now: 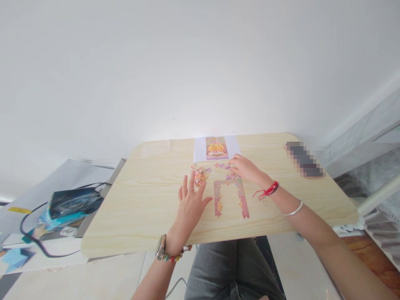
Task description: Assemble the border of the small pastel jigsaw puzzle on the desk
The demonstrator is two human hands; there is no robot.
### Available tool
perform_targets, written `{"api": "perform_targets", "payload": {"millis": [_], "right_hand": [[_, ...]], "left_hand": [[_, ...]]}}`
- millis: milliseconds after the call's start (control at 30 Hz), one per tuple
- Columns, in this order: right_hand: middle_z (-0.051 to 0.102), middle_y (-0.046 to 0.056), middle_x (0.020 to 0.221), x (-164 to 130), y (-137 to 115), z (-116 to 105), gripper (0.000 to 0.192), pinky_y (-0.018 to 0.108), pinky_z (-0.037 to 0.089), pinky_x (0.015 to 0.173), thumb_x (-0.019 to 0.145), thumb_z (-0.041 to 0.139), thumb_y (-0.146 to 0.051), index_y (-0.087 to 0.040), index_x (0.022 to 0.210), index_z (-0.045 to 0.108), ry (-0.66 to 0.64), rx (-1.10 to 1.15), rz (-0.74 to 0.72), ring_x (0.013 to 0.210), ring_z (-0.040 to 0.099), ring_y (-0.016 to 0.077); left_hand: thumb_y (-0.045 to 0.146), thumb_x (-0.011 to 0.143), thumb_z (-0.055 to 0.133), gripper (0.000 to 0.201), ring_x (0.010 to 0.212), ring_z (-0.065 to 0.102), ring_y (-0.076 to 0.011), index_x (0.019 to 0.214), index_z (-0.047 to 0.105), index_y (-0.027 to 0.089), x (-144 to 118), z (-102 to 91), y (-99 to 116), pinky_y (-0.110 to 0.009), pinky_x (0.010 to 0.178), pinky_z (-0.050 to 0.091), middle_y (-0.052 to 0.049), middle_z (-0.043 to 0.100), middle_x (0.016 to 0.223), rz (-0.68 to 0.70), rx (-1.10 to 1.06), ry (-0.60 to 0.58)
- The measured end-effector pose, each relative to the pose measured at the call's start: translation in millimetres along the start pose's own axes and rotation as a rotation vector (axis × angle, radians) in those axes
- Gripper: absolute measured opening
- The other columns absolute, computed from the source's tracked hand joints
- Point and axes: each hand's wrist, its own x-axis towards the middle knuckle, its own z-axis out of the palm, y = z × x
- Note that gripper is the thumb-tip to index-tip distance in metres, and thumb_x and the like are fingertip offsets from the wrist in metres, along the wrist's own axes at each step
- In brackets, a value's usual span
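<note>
My left hand [189,205] lies with its fingers spread at the heap of loose jigsaw puzzle pieces [200,176], its fingertips on the near edge of the heap. My right hand [245,167] has its fingers bent together over purple puzzle pieces [220,166]; a piece seems to be between the fingertips, partly hidden. Below both hands is a partly joined puzzle frame [218,187], pink with a top and two sides, its bottom side open. More joined purple pieces [233,176] touch or nearly touch its top edge. Behind stands a printed sheet [217,148] with a yellow figure.
The wooden table [131,204] has a phone-like object [304,160], blurred out, at the right. A clear flat sheet [156,148] lies at the back left. Beside the table, a dark bag [75,202] and papers rest on a lower surface. A white wall rises behind.
</note>
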Motion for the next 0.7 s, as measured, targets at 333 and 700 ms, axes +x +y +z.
{"api": "perform_targets", "payload": {"millis": [333,700], "right_hand": [[0.053,0.007,0.093,8.2,-6.4,5.6,0.012,0.026,0.040,0.066,0.086,0.046,-0.017,-0.013,0.085,0.058,-0.050,-0.089,0.025,0.073,0.053,0.0137],[0.053,0.009,0.094,4.3,-6.0,8.3,0.012,0.026,0.039,0.065,0.087,0.045,-0.017,-0.013,0.088,0.056,-0.051,-0.128,0.025,0.072,0.054,0.0147]], "left_hand": [[0.033,0.076,0.062,0.042,0.130,0.022,-0.0399,0.116,0.055,0.022,-0.2,1.0,-1.3,-0.053,0.094,0.037,-0.017,0.026,0.143,-0.004,-0.025,-0.012],[0.032,0.075,0.063,0.042,0.131,0.022,-0.0386,0.116,0.054,0.023,-2.0,1.6,1.1,-0.052,0.094,0.037,-0.016,0.026,0.143,-0.009,-0.034,-0.016]]}}
